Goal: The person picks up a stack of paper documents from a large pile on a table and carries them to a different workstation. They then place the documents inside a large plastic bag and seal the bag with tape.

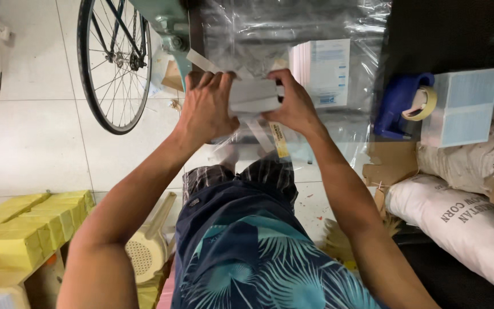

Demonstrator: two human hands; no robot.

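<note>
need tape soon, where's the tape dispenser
In the head view, the blue tape dispenser sits on the right, beside a pale blue box, above the white sacks.

A bicycle wheel (114, 60) is seen on the white floor (30, 131) at the top left. Yellow blocks (27, 226) are stacked on a low stand by the bottom left corner. A blue tape holder (398, 103) is placed beside a pale blue box (464, 109), and white sacks (458, 220) are piled below them on the right.

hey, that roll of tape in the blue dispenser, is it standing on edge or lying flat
On edge. The tape roll sits upright in the blue dispenser, its hollow centre showing side-on, right of both hands.
</note>
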